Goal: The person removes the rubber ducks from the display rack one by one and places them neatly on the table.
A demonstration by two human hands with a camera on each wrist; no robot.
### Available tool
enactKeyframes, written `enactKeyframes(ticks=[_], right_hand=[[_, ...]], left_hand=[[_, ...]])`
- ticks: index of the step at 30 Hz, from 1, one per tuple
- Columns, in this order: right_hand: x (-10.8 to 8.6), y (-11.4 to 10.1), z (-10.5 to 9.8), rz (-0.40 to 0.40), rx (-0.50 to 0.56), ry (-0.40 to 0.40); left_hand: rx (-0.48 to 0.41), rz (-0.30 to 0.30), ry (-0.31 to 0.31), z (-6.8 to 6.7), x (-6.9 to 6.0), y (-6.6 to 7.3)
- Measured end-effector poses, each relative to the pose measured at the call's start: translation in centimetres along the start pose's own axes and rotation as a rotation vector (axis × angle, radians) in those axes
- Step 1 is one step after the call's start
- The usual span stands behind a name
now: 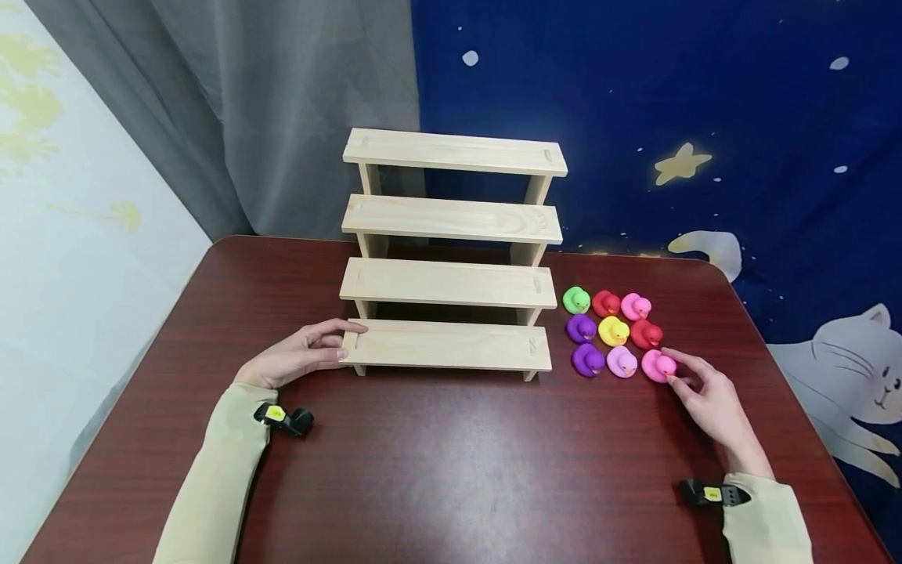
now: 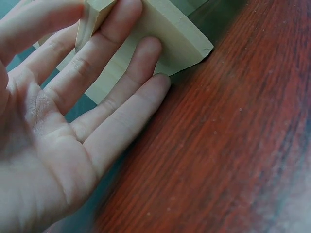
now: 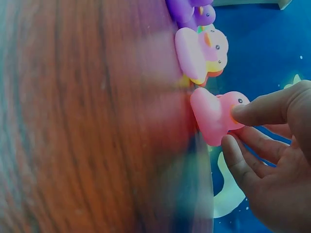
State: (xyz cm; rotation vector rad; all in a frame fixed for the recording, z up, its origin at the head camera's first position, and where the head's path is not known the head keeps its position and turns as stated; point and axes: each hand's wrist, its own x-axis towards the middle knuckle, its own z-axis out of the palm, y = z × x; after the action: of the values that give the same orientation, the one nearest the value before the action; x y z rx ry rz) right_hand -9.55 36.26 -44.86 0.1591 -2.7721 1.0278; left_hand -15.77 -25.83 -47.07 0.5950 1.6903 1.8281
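Observation:
A pale wooden stepped shelf stands near the back of the table. My left hand grips the left end of its lowest step, one finger on top of the board; the left wrist view shows the fingers around the wood. At the right, my right hand pinches a pink rubber duck at the near right corner of a group of ducks. In the right wrist view, fingertips touch that duck at its beak and body.
Beside the duck are a light pink duck, purple ducks, a yellow duck, red ducks, a green duck and another pink duck. Behind the dark wooden table hang curtains.

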Motion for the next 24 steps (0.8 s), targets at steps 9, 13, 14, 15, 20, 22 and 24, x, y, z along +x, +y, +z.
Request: enactKeyframes(ticks=[9,13,14,15,20,22,24], right_hand=[[0.4,0.5,0.4,0.042,0.046,0.0],[0.2,0.7,0.3,0.049,0.063,-0.004],[0.1,0.7,0.2,0.046,0.066,-0.005],[0.0,0.7,0.1,0.044,0.068,-0.006],[-0.1,0.7,-1.0,0.022,0.015,-0.003],[0.0,0.8,-1.6,0.014,-0.037,-0.005],[0.0,0.8,-2.2,-0.003,-0.092,-0.005]], left_hand=[[0.146,-0.029,0.089,1.2,-0.4,1.1],[0.273,-0.05,0.135,1.5,-0.8,2.3],[0.32,-0.055,0.152,1.6,-1.0,2.6],[0.367,-0.056,0.174,1.6,-1.2,2.9],[0.662,-0.096,0.342,2.4,-2.7,4.5],[0.769,-0.112,0.408,2.8,-3.4,5.0],[0.875,-0.096,0.454,3.2,-4.0,5.5]])
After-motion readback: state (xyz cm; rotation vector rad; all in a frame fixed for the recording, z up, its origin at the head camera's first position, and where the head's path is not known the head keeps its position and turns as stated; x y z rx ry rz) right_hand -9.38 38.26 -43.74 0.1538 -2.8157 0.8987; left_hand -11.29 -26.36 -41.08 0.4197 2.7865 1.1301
